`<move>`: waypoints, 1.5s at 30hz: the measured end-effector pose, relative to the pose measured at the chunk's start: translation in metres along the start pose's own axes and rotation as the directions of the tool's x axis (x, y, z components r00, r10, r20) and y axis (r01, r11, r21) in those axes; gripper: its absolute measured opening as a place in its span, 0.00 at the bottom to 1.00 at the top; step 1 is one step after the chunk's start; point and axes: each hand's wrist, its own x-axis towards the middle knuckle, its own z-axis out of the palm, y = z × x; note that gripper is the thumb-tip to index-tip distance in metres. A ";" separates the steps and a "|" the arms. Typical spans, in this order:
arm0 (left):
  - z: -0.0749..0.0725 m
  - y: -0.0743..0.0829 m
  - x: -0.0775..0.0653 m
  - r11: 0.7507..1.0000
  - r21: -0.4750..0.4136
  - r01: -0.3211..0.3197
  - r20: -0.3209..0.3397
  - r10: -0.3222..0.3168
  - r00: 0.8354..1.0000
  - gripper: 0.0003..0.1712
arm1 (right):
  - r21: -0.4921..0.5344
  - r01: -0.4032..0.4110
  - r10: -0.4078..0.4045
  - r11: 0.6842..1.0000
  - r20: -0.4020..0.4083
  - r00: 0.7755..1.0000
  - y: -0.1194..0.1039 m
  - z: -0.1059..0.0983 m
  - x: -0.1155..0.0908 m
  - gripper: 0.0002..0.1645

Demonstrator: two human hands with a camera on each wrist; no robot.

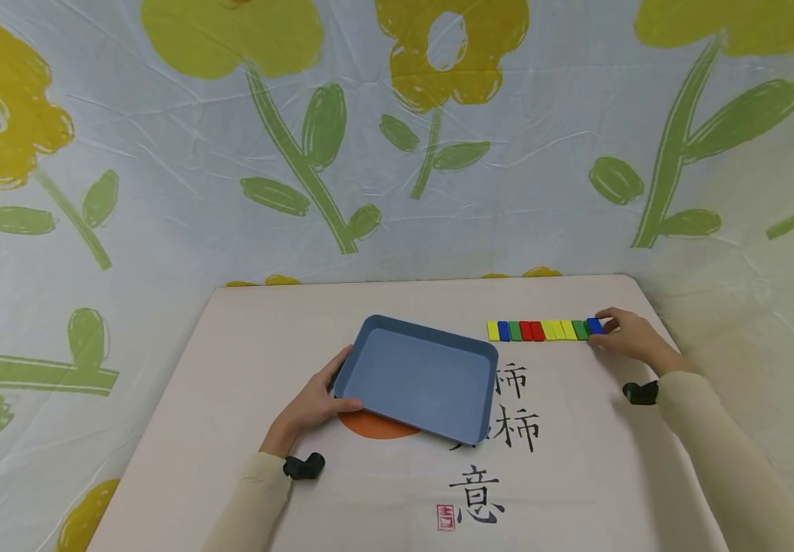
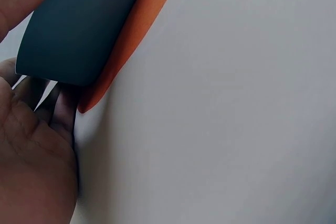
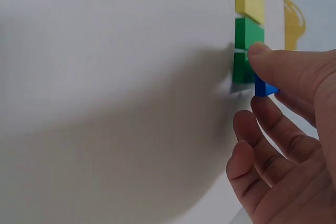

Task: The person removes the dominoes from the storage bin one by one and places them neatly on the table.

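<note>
At its left end, a blue-grey rectangular tray (image 1: 420, 383) is gripped by my left hand (image 1: 310, 400), thumb over the rim and fingers beneath. The tray's bare inner floor faces up and its left end sits tilted off the table in the left wrist view. My right hand (image 1: 634, 337) pinches a blue block (image 3: 266, 88) between thumb and fingers at the right end of a row of small coloured blocks. Just beside that block stand green blocks (image 3: 248, 35), then yellow ones (image 1: 558, 330) and red ones (image 1: 532, 331) further left.
The pale table mat (image 1: 245, 345) carries black brush characters (image 1: 477, 497), a red seal mark (image 1: 446, 517) and an orange printed shape (image 1: 377, 426) partly under the tray. A flower-patterned cloth (image 1: 493, 215) hangs behind the table's far edge.
</note>
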 end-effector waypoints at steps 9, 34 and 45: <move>-0.001 0.001 0.000 1.000 -0.003 0.010 0.005 -0.010 1.000 0.59 | -0.004 0.009 -0.009 1.000 -0.006 1.000 0.016 -0.003 -0.004 0.40; 0.002 0.001 0.001 1.000 -0.008 0.029 0.006 -0.029 1.000 0.60 | 0.033 -0.030 0.029 0.999 0.026 0.999 0.018 -0.001 -0.008 0.41; 0.002 0.000 -0.002 1.000 0.006 0.026 -0.019 -0.026 0.999 0.60 | 0.088 -0.056 0.060 0.995 -0.048 0.997 0.020 0.007 -0.018 0.53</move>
